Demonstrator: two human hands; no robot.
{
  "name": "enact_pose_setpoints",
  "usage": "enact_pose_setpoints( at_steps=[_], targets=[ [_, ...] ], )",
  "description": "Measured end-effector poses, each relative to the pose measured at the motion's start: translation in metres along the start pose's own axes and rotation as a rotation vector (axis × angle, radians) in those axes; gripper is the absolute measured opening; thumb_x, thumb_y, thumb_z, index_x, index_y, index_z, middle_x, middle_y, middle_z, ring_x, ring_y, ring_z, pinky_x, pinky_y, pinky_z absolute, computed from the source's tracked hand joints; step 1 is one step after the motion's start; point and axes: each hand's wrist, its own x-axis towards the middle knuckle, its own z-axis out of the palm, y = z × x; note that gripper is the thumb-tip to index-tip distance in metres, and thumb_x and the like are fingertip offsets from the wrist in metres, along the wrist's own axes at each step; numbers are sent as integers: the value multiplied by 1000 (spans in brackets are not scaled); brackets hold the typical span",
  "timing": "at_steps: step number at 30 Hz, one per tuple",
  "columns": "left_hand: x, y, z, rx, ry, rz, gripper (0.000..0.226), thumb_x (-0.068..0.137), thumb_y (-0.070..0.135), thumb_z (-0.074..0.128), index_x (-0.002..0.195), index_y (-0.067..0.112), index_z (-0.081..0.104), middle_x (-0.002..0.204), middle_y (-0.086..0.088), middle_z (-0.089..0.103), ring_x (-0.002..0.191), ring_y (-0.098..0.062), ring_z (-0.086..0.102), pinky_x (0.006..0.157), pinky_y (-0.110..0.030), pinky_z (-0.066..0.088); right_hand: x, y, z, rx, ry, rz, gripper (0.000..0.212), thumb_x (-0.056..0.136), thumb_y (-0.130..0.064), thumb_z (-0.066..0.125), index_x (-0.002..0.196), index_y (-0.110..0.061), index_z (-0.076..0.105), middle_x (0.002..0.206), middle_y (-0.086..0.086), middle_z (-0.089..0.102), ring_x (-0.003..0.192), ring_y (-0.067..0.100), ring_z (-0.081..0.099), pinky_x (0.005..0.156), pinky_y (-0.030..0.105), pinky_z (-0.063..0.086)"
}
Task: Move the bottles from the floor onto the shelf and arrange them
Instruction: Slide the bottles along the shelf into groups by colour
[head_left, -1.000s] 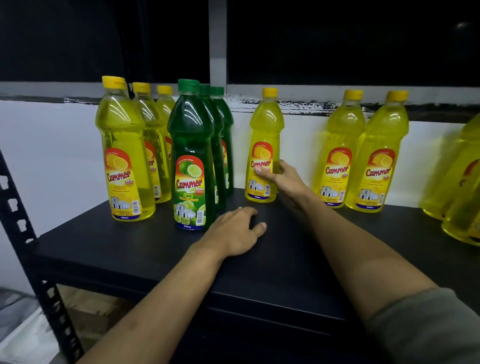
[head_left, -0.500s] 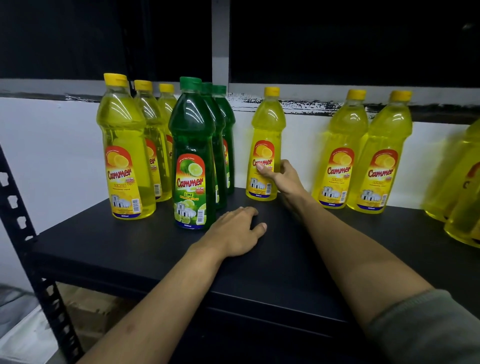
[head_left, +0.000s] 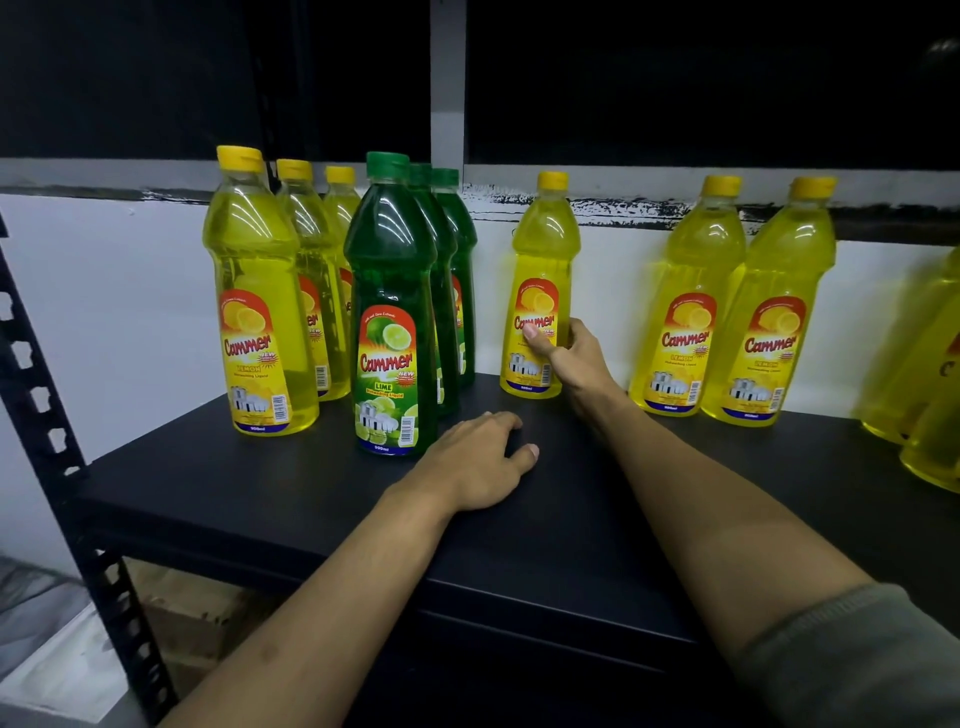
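A lone yellow lemon bottle (head_left: 543, 260) stands upright at the back middle of the black shelf (head_left: 311, 499). My right hand (head_left: 571, 358) wraps its lower label, thumb across the front. My left hand (head_left: 478, 462) rests palm down on the shelf, holding nothing, just right of the front green lime bottle (head_left: 390, 312). Two more green bottles line up behind that one. At the left a row of three yellow bottles (head_left: 257, 301) runs toward the wall.
Two yellow bottles (head_left: 737, 306) stand side by side against the white wall at the right, and further yellow ones (head_left: 930, 374) are cut off at the right edge. A perforated black upright (head_left: 47, 415) frames the shelf's left corner. Cardboard lies below.
My right hand has closed further around the lone yellow bottle, rising from its base to its label. The left hand has stayed put on the shelf.
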Motion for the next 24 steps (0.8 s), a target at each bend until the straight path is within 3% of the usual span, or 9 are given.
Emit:
enact_pose_setpoints(
  at_steps=[3,6,10,12,14,18,21,24],
  targets=[
    [2,-1,1,6,8,-4,56,103,49,46,153,24,39,159,-4,39,147,-23,35,113,-36,32,2,0,-3,-55,14,3,83,67,-64,79,133,-19,54,132,11,59,105,23,69,86,40,61],
    [1,-1,1,1,13,-8,55,103,49,48,151,24,41,155,-2,44,143,-22,39,110,-35,34,11,13,-8,-129,21,-25,106,46,-89,69,129,-24,56,129,9,60,108,25,69,91,46,59],
    [1,-2,0,-19,41,-30,52,99,51,53,145,27,48,145,-3,53,135,-22,47,109,-37,39,-2,7,-15,-237,31,20,128,42,-98,63,141,-18,48,138,10,53,125,27,58,103,50,52],
    [1,-3,-1,-24,57,-40,51,97,53,55,141,28,51,143,-3,55,132,-22,49,110,-39,39,-25,-8,-22,-336,28,32,113,63,-85,65,146,-12,41,146,11,43,134,27,48,111,48,43],
    [1,-1,0,-14,62,-45,50,97,54,55,140,28,52,143,-3,55,132,-23,49,110,-39,39,-45,-12,-36,-399,-10,22,92,78,-72,65,145,-12,42,144,11,43,131,25,48,107,40,44],
    [-2,6,1,41,68,-50,49,98,53,51,140,28,51,143,-6,53,133,-25,48,108,-38,38,-75,-13,-78,-605,-122,-6,69,83,-60,71,132,-14,53,127,6,52,115,20,55,89,30,45],
    [0,11,1,128,93,-85,48,97,55,50,135,26,53,137,-7,57,128,-27,52,101,-38,42,-93,-18,-126,-806,-100,-77,51,84,-53,73,117,-15,61,117,4,52,108,22,58,92,32,48],
    [13,25,1,221,120,-121,38,94,50,54,118,21,60,124,-7,62,114,-28,60,92,-39,50,-106,-12,-185,-870,-21,-59,49,86,-44,75,120,-14,57,119,3,50,109,21,58,94,32,47]
  ],
)
